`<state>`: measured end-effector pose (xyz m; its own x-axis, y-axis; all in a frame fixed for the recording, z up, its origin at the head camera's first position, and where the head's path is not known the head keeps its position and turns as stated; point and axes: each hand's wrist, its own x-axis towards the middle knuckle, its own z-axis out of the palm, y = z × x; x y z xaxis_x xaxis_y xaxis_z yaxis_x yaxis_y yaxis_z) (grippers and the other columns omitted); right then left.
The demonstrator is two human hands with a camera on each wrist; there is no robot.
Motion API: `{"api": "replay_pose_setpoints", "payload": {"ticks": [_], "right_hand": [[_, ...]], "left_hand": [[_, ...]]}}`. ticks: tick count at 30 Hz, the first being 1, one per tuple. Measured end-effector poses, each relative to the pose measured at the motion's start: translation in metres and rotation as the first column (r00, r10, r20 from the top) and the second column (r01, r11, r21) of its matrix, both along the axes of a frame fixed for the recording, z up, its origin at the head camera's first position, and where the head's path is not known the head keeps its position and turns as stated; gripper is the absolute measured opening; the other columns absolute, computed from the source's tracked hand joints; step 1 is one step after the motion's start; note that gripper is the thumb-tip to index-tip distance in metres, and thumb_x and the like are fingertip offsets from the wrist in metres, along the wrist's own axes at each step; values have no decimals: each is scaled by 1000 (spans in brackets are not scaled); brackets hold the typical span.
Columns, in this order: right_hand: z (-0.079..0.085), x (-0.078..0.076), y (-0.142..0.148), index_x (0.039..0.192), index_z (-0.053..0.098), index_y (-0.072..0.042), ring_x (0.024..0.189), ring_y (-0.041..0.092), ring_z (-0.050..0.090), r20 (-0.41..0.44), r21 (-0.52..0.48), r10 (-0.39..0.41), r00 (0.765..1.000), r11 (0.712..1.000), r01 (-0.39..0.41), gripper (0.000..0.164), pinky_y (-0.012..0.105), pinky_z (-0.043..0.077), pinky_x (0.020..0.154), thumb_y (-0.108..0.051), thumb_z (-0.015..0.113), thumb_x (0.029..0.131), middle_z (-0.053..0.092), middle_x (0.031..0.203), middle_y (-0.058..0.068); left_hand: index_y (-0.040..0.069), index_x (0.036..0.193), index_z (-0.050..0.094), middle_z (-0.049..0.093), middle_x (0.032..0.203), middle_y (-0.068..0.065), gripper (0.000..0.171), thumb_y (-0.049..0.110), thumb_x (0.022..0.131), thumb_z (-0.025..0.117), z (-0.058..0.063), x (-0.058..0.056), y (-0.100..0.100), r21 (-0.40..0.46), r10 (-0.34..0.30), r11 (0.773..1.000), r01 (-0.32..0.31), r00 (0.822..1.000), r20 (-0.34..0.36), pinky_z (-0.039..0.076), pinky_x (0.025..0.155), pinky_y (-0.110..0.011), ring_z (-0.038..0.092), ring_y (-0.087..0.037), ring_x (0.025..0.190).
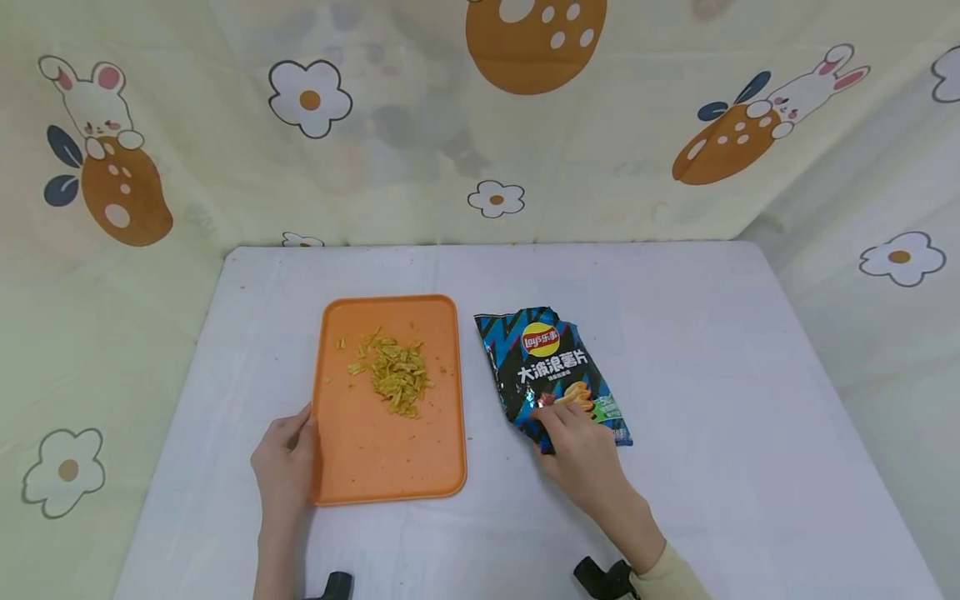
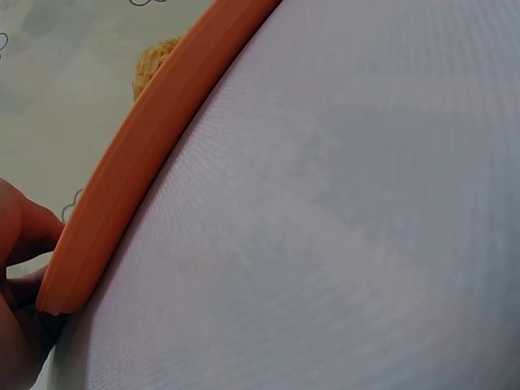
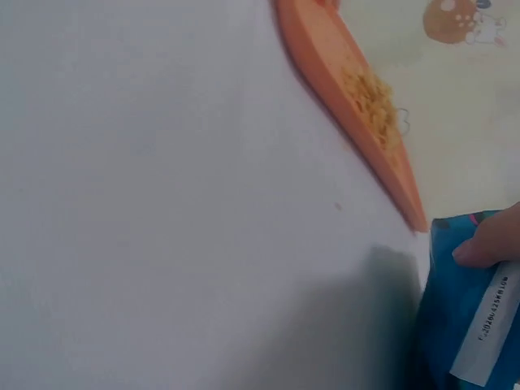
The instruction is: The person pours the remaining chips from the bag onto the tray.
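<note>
An orange tray (image 1: 375,467) lies on the white table with a heap of crushed yellow chip pieces (image 1: 400,377) on it. My left hand (image 1: 287,462) grips the tray's left rim, thumb and fingers at its edge, and the left wrist view shows the fingers (image 2: 36,231) against the tray's outer side (image 2: 134,175). To the right of the tray is a black and blue Lay's chip bag (image 1: 543,367), its printed front facing up. The lower part of the bag is pinched by my right hand (image 1: 585,458). In the right wrist view the thumb (image 3: 487,244) presses on the bag's blue back (image 3: 447,301).
Small crumbs are scattered over the tray and table (image 1: 712,375). Behind the table hangs a pale cloth (image 1: 390,183) printed with rabbits and flowers. Black wrist camera parts (image 1: 603,577) show at the bottom, near a pale yellow sleeve (image 1: 671,575).
</note>
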<state>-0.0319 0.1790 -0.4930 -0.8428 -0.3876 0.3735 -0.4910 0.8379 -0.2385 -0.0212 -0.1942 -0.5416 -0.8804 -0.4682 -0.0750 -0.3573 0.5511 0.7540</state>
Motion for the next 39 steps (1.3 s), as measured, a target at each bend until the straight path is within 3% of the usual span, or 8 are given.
{"api": "replay_pose_setpoints", "payload": {"ticks": [8, 17, 21, 33, 39], "right_hand": [[-13, -1, -11, 97, 73, -5, 91, 31, 71, 11, -19, -24, 1000, 1000, 25, 38, 42, 62, 66, -7, 96, 66, 76, 95, 9], [-23, -5, -22, 97, 74, -4, 90, 32, 70, 5, -18, -86, 996, 996, 86, 30, 45, 62, 65, -3, 88, 71, 76, 98, 13], [-25, -6, -24, 98, 74, -2, 91, 33, 70, 5, -26, -120, 993, 992, 120, 30, 47, 62, 65, -3, 88, 71, 76, 100, 16], [-27, -4, -23, 109, 74, -5, 103, 34, 65, 112, 48, -122, 986, 992, 117, 46, 48, 63, 73, -31, 93, 76, 69, 110, 14], [-23, -4, -26, 114, 75, -6, 107, 35, 63, 155, 153, -123, 980, 983, 99, 56, 48, 63, 76, -46, 90, 77, 67, 115, 14]], "left_hand": [[9, 142, 62, 67, 113, -13, 37, 17, 107, 53, -2, 0, 0, 23, -4, 1000, 3, 1000, 11, 48, 88, -42, 60, -28, 104], [10, 141, 63, 68, 113, -13, 36, 17, 107, 53, -2, 0, 0, 12, -1, 1000, 1, 1000, -8, 50, 88, -39, 63, -27, 104], [9, 140, 64, 68, 113, -13, 36, 17, 107, 54, -3, 1, -1, 33, -10, 999, 11, 1000, -27, 52, 94, -46, 64, -29, 110], [10, 143, 62, 67, 115, -14, 38, 19, 108, 51, 0, 1, -1, 22, -17, 1000, 17, 1000, 4, 51, 91, -45, 62, -29, 107], [9, 141, 63, 68, 113, -14, 37, 18, 107, 53, 1, 0, -1, 12, -9, 1000, 9, 1000, -1, 50, 89, -42, 63, -29, 106]]}}
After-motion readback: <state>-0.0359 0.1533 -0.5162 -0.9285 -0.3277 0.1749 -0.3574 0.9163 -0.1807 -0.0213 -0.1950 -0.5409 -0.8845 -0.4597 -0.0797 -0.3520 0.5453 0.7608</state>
